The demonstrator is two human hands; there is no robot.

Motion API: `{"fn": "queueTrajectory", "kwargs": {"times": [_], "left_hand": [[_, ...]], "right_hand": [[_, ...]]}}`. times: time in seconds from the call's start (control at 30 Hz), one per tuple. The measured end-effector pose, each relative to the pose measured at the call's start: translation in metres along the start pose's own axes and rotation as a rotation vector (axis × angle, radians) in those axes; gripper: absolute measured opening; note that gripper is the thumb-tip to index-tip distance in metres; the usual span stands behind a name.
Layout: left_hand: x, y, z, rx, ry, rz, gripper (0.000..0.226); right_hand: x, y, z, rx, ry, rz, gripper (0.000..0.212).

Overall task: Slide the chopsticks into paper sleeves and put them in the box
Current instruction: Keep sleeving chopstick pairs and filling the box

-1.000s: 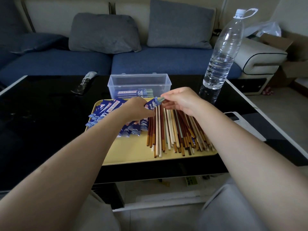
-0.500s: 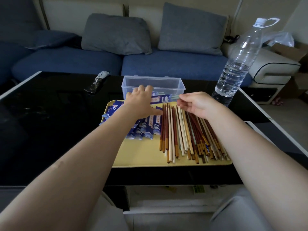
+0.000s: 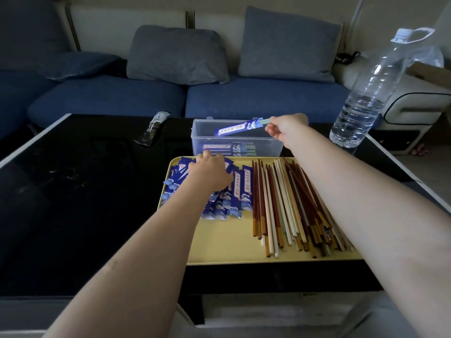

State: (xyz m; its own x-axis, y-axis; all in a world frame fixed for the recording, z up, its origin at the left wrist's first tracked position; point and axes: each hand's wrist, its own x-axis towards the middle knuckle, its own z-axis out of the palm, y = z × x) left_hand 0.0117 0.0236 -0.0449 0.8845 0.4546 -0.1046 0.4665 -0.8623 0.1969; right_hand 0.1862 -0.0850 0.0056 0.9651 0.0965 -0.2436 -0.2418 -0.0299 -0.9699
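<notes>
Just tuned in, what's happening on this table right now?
A person is packing chopsticks into paper sleeves. The right hand pinches a sleeved pair by its green end, holding it over the clear box, where a few sleeved pairs already lie. The left hand rests on the pile of blue sleeves on the yellow tray, probably going for the next one. Many loose chopsticks remain on the tray.

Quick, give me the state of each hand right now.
Left hand: open, fingers resting on the loose paper sleeves on the tray.
Right hand: pinching the sleeved chopsticks over the clear box.
</notes>
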Motion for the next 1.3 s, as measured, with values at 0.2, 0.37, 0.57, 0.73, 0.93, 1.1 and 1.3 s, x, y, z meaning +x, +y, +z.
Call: {"fn": "queueTrajectory", "kwargs": {"times": [0.2, 0.37, 0.57, 0.73, 0.93, 1.1, 1.3], "left_hand": [[0.004, 0.005, 0.000, 0.012, -0.029, 0.008, 0.060], [0.003, 0.002, 0.000, 0.041, 0.001, 0.003, 0.059], [-0.004, 0.004, -0.005, 0.097, 0.009, 0.022, 0.058], [-0.012, 0.011, -0.008, 0.217, 0.051, 0.018, 0.048], [-0.020, 0.013, -0.007, 0.143, 0.033, -0.060, 0.028], [-0.021, 0.012, -0.011, 0.077, 0.141, -0.103, 0.016], [-0.032, 0.031, -0.023, -0.451, 0.037, -0.014, 0.023]], "right_hand": [[0.001, -0.002, 0.035, -0.301, -0.089, -0.048, 0.007], [0.006, 0.004, 0.039, -0.570, -0.058, -0.127, 0.017], [-0.011, -0.005, 0.000, -0.578, -0.052, -0.166, 0.011], [-0.038, 0.013, -0.048, -0.554, -0.076, -0.134, 0.011], [-0.061, 0.050, -0.084, -0.584, -0.067, -0.071, 0.007], [-0.062, 0.043, -0.093, -0.605, -0.072, -0.070, 0.010], [-0.081, 0.036, -0.103, -0.522, -0.314, -0.281, 0.026]]}}
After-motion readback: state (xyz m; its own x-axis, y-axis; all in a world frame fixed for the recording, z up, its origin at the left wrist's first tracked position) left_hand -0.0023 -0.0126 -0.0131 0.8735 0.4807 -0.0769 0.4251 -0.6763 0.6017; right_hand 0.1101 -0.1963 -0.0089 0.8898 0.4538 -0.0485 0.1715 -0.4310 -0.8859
